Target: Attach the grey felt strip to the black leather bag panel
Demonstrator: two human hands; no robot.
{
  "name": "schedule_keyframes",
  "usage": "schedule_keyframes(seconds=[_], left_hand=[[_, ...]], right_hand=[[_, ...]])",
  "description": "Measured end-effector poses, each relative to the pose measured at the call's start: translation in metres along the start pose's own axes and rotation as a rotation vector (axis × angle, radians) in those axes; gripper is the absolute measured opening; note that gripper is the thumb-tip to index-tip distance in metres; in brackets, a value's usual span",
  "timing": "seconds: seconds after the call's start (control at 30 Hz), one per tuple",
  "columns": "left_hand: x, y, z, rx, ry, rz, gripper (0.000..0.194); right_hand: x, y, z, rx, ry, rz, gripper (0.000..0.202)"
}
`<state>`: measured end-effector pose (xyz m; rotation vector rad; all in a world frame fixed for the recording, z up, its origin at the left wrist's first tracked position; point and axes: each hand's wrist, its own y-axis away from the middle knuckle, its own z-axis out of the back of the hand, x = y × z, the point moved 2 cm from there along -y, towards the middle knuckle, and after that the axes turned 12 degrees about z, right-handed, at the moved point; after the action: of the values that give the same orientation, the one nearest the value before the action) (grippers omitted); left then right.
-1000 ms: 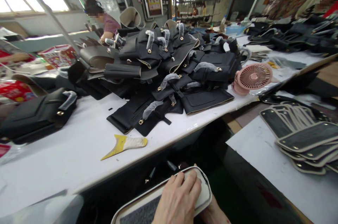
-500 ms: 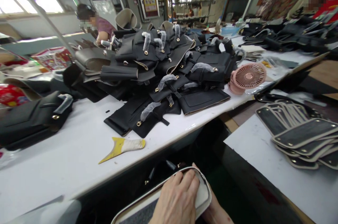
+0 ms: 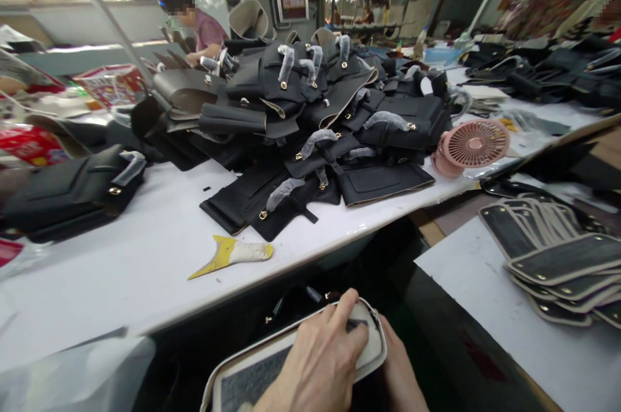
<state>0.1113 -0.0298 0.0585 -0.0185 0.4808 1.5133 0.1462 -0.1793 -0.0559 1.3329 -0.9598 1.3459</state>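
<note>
A black handbag with a pale edge [image 3: 383, 348] is tilted below the table edge, its end with the long rounded outline facing me. Set within that outline is a dark panel [image 3: 255, 374] with a pale border. My left hand [image 3: 317, 354] lies over the panel near its right end, index finger at the rim and thumb bent down against the panel. Around the outer right end of the bag is my right hand [image 3: 400, 367], its fingers hidden behind it. A dark handle with gold-coloured fittings [image 3: 281, 305] shows beyond the rim.
Black handbags [image 3: 291, 140] are heaped on the white table [image 3: 160, 257], near a yellow-and-white flat piece [image 3: 233, 253] and a pink fan [image 3: 473, 143]. Riveted dark panels [image 3: 567, 257] are stacked on the right. Another person [image 3: 206, 30] works behind the heap.
My left hand's fingers have shifted on the panel, the index lifting towards the rim and the thumb showing. The right fingertips have gone from sight. The whole view has swung slightly left.
</note>
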Motion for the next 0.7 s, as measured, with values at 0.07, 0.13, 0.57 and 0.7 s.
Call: schedule_keyframes(seconds=[0.07,0.13,0.57,0.7], left_hand=[[0.001,0.002,0.005,-0.01,0.04,-0.003,0.02],[0.003,0.005,0.011,-0.029,0.082,-0.022,0.022],[0.038,-0.018,0.043,-0.063,0.364,0.015,0.029],[0.031,-0.052,0.037,-0.056,0.245,-0.202,0.033]], right_hand=[[0.007,0.005,0.012,0.033,0.038,-0.009,0.053],[0.017,0.01,0.022,0.086,0.107,0.061,0.052],[0.036,0.022,0.015,-0.051,0.336,0.311,0.039],[0.036,0.022,0.016,-0.067,0.391,0.334,0.039]])
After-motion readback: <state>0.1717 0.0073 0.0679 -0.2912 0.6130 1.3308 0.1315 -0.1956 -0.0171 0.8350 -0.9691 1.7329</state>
